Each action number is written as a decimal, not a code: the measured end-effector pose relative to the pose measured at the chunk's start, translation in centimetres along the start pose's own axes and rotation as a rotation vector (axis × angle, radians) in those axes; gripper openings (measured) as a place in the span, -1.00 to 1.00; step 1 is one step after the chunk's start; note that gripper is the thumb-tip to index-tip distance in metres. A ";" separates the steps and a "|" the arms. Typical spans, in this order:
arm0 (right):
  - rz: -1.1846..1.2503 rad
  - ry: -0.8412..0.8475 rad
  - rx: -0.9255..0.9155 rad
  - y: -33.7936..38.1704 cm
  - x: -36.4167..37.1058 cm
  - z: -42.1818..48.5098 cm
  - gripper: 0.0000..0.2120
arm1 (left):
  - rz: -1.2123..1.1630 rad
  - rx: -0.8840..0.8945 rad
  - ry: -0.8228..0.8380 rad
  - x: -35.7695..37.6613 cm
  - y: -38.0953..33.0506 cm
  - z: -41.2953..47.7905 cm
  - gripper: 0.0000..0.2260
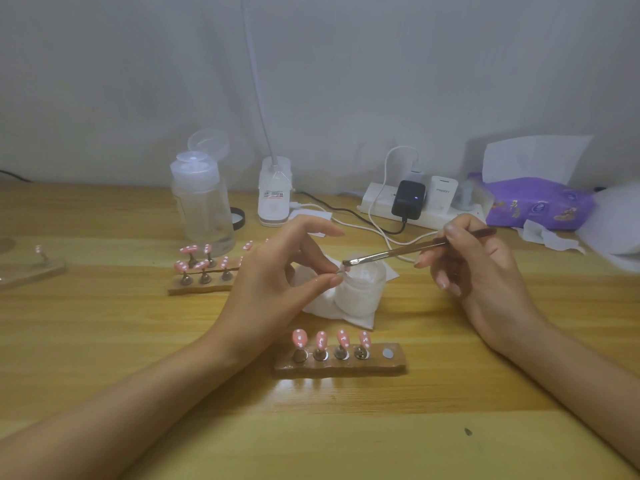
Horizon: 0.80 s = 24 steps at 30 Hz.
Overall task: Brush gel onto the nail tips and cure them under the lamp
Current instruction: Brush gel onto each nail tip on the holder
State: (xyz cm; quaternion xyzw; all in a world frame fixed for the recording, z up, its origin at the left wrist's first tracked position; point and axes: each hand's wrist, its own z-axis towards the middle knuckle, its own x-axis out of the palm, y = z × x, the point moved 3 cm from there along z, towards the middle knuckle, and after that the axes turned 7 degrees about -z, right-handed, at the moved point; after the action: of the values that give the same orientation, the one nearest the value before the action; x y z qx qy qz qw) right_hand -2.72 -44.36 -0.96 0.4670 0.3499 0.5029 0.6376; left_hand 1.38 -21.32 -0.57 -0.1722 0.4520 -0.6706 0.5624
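L hand [277, 271] pinches small clear nail tip [340, 271]; R hand [478, 265] grips slim metal-handled brush [398, 251]; best w/ thin, even strokes.

Left hand [273, 271], right hand [485, 271]: bare, slender fingers, long rounded fingernails. Left forearm [145, 386], right forearm [568, 368]: bare to frame edge.

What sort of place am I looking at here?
Likely a home desk used for nail art: wooden holders of pink nail tips, a pump bottle, a power strip with chargers.
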 end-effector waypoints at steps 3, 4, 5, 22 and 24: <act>-0.038 -0.029 0.019 -0.2 -0.1 0.0 -0.81 | -0.012 -0.012 0.000 0.0 0.1 0.0 -0.65; -0.038 -0.044 0.022 -0.2 -0.3 0.1 -0.80 | -0.014 -0.013 0.001 0.0 0.1 0.0 -0.65; -0.031 -0.051 0.019 -0.2 -0.4 0.1 -0.80 | -0.017 -0.013 0.002 0.1 0.1 0.0 -0.65; -0.017 -0.052 0.011 -0.1 -0.4 0.0 -0.77 | -0.031 -0.021 0.009 0.0 0.4 0.1 -0.64; 0.000 -0.022 -0.010 0.1 -0.2 0.0 -0.81 | -0.034 -0.021 0.008 0.0 0.4 0.1 -0.64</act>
State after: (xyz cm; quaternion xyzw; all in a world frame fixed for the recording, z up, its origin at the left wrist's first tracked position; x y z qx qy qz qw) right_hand -2.80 -44.53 -0.90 0.4694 0.3404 0.4995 0.6436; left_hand 1.69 -21.32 -0.89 -0.1831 0.4583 -0.6760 0.5472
